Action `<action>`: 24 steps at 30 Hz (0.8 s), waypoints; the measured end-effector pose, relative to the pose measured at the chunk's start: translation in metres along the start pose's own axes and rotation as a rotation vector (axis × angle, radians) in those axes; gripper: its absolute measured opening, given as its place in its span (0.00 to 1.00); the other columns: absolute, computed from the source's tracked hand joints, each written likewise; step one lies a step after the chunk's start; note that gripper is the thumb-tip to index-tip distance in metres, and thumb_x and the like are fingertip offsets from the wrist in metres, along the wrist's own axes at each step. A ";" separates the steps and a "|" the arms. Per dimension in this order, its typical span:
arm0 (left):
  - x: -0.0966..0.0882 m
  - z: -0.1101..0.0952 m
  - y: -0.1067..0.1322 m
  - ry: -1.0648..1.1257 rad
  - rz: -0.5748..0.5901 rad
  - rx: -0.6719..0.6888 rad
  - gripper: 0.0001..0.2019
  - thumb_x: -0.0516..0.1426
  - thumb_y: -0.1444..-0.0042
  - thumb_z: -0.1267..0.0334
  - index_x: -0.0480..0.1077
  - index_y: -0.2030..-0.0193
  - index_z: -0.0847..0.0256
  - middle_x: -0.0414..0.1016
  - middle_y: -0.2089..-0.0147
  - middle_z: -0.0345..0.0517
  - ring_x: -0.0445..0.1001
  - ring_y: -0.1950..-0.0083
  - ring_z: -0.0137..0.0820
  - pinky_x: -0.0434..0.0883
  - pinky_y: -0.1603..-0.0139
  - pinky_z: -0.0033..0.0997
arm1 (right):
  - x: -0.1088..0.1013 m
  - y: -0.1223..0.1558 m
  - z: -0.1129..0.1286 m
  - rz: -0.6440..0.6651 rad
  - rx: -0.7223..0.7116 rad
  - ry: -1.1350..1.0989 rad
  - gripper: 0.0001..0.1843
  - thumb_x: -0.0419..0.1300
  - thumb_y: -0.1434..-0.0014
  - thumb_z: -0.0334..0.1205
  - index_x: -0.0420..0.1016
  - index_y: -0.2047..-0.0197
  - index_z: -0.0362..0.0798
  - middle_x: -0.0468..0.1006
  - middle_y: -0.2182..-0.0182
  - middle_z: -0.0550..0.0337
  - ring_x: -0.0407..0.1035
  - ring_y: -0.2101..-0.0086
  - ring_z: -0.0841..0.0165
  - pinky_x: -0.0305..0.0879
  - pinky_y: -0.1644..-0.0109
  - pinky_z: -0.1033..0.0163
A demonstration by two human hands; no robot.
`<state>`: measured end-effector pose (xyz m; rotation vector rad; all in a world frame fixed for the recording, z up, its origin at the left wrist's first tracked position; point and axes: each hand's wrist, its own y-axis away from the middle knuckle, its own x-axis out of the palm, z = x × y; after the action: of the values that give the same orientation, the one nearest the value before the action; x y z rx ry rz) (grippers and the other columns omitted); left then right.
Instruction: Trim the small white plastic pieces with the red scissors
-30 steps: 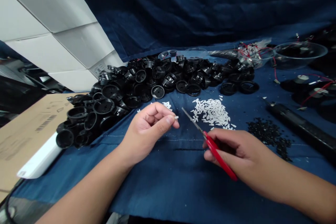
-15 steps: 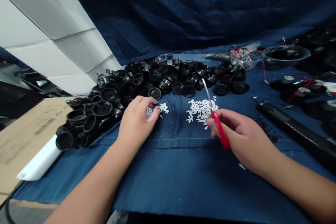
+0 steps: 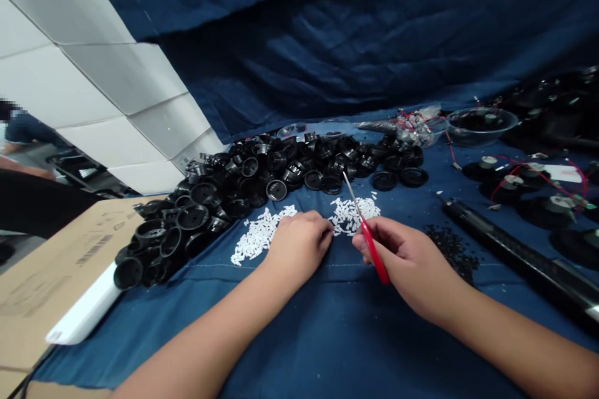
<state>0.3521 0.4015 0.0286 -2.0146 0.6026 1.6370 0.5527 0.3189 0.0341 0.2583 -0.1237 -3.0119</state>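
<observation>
In my right hand (image 3: 397, 255) is a slim tool with a red handle (image 3: 373, 252) and a thin metal tip, pointing up and away; its exact kind I cannot make out. The tip crosses in front of the right pile of small white plastic pieces (image 3: 345, 215). My left hand (image 3: 302, 243) rests on the cloth between that pile and a wider left pile of white pieces (image 3: 262, 234). Its fingers are curled together, fingertips at the right pile's edge; anything between them is hidden.
A heap of black round plastic housings (image 3: 191, 218) spreads along the back and left. To the right lie small black pieces (image 3: 452, 252), a black wrapped roll (image 3: 515, 255) and speakers with red wires (image 3: 515, 181). A clear bowl (image 3: 482, 128) stands behind; a white bar (image 3: 87, 312) lies left.
My left hand has moved right, from the left white pile to the edge of the right one, uncovering the left pile. The right hand still holds the red-handled tool. The view has shifted.
</observation>
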 end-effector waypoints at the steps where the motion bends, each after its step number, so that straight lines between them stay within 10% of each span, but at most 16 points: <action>1: 0.002 -0.001 0.001 -0.012 -0.004 0.003 0.08 0.58 0.32 0.65 0.80 0.54 0.58 0.80 0.55 0.45 0.79 0.54 0.40 0.72 0.52 0.40 | 0.000 0.000 0.001 0.001 0.003 0.005 0.17 0.63 0.33 0.55 0.75 0.60 0.49 0.72 0.70 0.63 0.62 0.68 0.68 0.59 0.64 0.64; 24: 0.007 0.015 0.012 0.013 0.032 0.113 0.10 0.57 0.28 0.61 0.80 0.54 0.58 0.81 0.55 0.47 0.79 0.53 0.43 0.72 0.51 0.43 | 0.005 -0.001 -0.007 -0.006 0.020 0.155 0.16 0.63 0.32 0.55 0.75 0.59 0.51 0.74 0.68 0.62 0.65 0.65 0.66 0.61 0.61 0.63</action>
<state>0.3346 0.4012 0.0184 -1.9448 0.7185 1.5730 0.5489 0.3186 0.0263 0.4930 -0.1385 -2.9837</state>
